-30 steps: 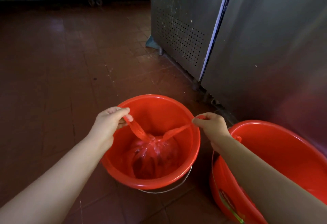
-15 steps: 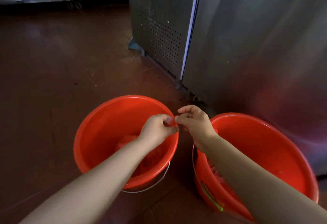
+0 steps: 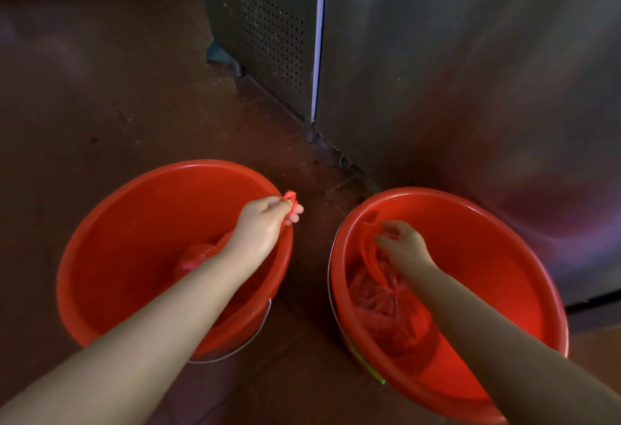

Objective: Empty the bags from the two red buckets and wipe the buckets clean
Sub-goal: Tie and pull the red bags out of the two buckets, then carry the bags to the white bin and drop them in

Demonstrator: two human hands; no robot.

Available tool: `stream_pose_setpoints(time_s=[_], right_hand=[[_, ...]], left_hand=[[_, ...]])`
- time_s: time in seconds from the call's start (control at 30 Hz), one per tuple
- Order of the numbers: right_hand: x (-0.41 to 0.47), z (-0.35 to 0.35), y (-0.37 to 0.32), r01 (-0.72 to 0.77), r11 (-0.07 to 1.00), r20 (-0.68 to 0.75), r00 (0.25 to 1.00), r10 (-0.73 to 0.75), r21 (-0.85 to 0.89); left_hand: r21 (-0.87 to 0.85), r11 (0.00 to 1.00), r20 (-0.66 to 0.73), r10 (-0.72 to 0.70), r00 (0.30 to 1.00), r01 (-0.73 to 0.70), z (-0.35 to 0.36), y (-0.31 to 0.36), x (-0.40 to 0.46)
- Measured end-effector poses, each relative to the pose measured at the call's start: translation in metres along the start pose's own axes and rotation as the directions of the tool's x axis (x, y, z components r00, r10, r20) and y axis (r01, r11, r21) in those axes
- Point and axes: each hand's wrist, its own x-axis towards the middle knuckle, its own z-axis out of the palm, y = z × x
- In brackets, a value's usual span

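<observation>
Left hand [image 3: 260, 229] pinches the left bag's [image 3: 195, 256] handles over the left bucket's [image 3: 100, 223] right rim, right hand [image 3: 401, 246] grasps the right bag's [image 3: 386, 310] handles inside the right bucket [image 3: 504, 256], likely to lift both out together.

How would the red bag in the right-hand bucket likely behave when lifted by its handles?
Probably floppy: the red bag is thin, crinkled film. It would likely hang and swing from the handles the right hand pinches. Its bulging lower part suggests some weight, though the contents cannot be seen.
</observation>
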Motion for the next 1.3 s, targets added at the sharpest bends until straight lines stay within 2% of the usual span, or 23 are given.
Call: stream_pose_setpoints(time_s=[0.17,0.3,0.4,0.57,0.77,1.03,1.17,1.3], right_hand=[[-0.001,0.002,-0.007,0.020,0.992,0.085,0.996,-0.010,-0.123],[-0.031,-0.026,-0.019,-0.111,0.993,0.065,0.991,0.114,-0.051],[-0.053,-0.058,-0.038,-0.184,0.980,0.032,0.982,0.186,-0.073],[-0.092,-0.115,-0.098,-0.258,0.964,0.007,0.966,0.259,-0.060],[-0.142,-0.175,-0.221,-0.222,0.974,-0.021,0.975,0.221,-0.052],[-0.218,-0.223,-0.406,-0.217,0.973,0.018,0.975,0.219,-0.079],[-0.241,-0.231,-0.473,-0.167,0.983,0.003,0.986,0.168,-0.080],[-0.251,-0.213,-0.529,-0.107,0.993,0.074,0.991,0.111,-0.049]], left_hand=[[0.037,0.993,-0.052,-0.111,0.992,0.113,-0.012,0.018,0.001],[0.069,0.983,-0.159,-0.157,0.975,0.170,-0.038,0.044,-0.012],[0.156,0.957,-0.230,-0.205,0.951,0.244,-0.059,0.063,-0.029],[0.047,0.905,-0.321,-0.387,0.864,0.423,-0.097,0.110,-0.053],[-0.061,0.941,-0.360,-0.331,0.872,0.333,-0.150,0.235,-0.056],[-0.252,0.917,-0.315,-0.380,0.870,0.309,-0.250,0.412,-0.088],[-0.368,0.875,-0.275,-0.425,0.862,0.314,-0.290,0.464,-0.113],[-0.454,0.840,-0.290,-0.455,0.842,0.298,-0.323,0.490,-0.136]])
